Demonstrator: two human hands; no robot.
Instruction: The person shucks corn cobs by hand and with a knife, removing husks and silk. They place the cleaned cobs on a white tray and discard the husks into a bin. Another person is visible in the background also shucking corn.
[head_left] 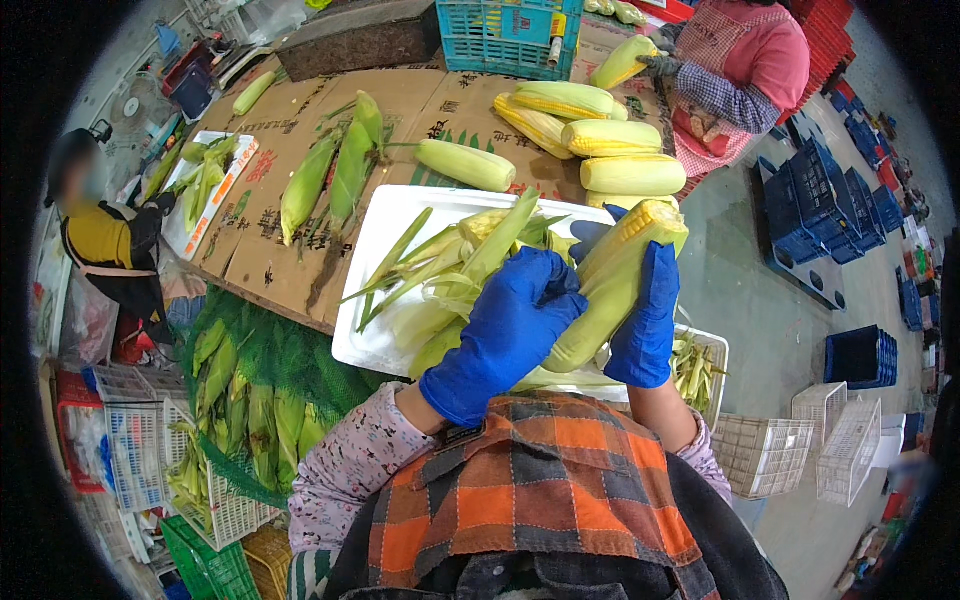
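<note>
Over a white foam tray [352,290] I hold a partly husked ear of corn [610,290], its yellow kernels showing at the upper end and pale green husk below. My right hand [645,320], in a blue glove, wraps round its right side, fingers reaching behind it. My left hand [520,330], also gloved in blue, is closed against the ear's left side; what its curled fingers pinch is hidden. Loose green husks [440,265] lie heaped in the tray beside my left hand. Just beyond, several partly husked ears [632,174] are stacked on the cardboard-covered table [290,190].
Unhusked ears [355,165] lie on the table, and more fill a green net sack [265,400] at left. A teal crate [508,38] stands at the far edge. Co-workers are at far right [735,70] and left [110,235]. Blue crates [825,200] stand on the right floor.
</note>
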